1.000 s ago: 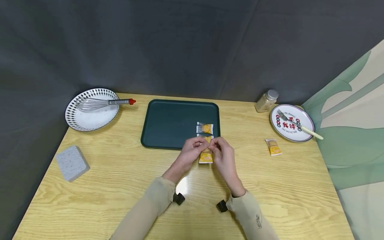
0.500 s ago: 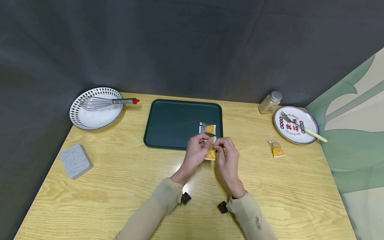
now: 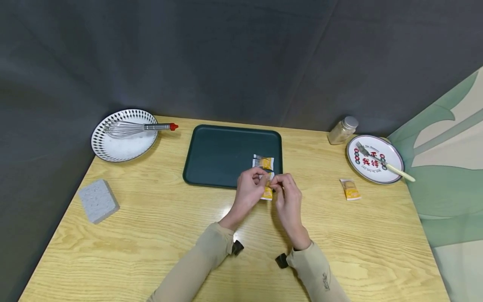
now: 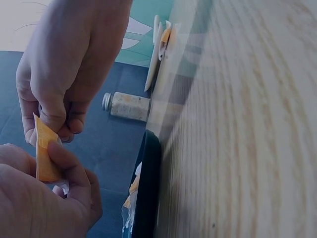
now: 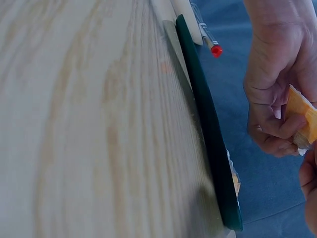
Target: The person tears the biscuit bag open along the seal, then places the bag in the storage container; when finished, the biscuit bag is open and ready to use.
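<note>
Close over the near right edge of the dark green tray, both hands hold a small biscuit packet with a yellow-orange wrapper. The left hand grips its body between thumb and curled fingers, plainly seen in the left wrist view, where the packet stands raised. Thumb and fingertips of the right hand pinch at its edge, and the fingers hide that spot. A similar packet lies on the tray just beyond the hands. Another one is mostly covered by the fingers.
One more packet lies on the table at right, near a plate bearing a fork. A jar stands behind it. At left are a patterned plate with a whisk and a grey speckled block.
Both hands have moved slightly away from the body with the packet, and less of it shows below the fingers. The whole head view has drifted a little.
</note>
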Available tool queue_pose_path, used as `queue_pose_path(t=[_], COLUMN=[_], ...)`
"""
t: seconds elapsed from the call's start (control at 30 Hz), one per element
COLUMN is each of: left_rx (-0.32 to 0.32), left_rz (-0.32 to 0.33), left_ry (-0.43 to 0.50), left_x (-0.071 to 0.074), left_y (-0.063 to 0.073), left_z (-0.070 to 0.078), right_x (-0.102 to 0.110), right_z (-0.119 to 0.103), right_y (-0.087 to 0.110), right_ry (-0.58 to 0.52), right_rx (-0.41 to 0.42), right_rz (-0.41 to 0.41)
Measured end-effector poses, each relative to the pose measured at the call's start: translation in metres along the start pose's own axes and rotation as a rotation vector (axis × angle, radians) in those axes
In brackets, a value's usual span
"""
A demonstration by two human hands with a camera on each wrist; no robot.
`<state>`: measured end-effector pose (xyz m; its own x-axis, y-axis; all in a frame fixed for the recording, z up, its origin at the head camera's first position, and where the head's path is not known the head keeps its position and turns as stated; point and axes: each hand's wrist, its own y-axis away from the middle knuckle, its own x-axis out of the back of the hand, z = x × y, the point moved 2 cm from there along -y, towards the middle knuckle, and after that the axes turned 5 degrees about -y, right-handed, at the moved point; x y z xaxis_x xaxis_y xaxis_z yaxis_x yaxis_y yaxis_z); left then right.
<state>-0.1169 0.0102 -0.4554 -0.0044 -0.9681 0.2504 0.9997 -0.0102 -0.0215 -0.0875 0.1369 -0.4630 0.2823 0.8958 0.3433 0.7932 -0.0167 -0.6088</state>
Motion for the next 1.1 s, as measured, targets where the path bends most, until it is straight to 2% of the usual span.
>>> queue_pose_path(t=[0.33, 0.57, 0.87, 1.1], left_rx=[0.021, 0.030, 0.030, 0.036], left_rz=[-0.001, 0.020, 0.030, 0.035], left_ry=[-0.031, -0.002, -0.040, -0.031], left_x=[-0.0017, -0.0016, 0.0006, 0.0010], left_y=[-0.0012, -0.0029, -0.0058, -0.0064], left_z=[-0.0008, -0.0032, -0.0059, -0.0088], right_x=[0.0015, -0.0002, -0.0021, -0.0023], right_z=[0.0008, -0.0021, -0.0044, -0.0055], right_y=[0.0026, 0.0040, 0.0070, 0.0097], right_ry=[-0.023, -0.023, -0.039, -0.027], right_rx=[-0.013, -0.021, -0.020, -0.038], right_rz=[-0.011, -0.017, -0.031, -0.043])
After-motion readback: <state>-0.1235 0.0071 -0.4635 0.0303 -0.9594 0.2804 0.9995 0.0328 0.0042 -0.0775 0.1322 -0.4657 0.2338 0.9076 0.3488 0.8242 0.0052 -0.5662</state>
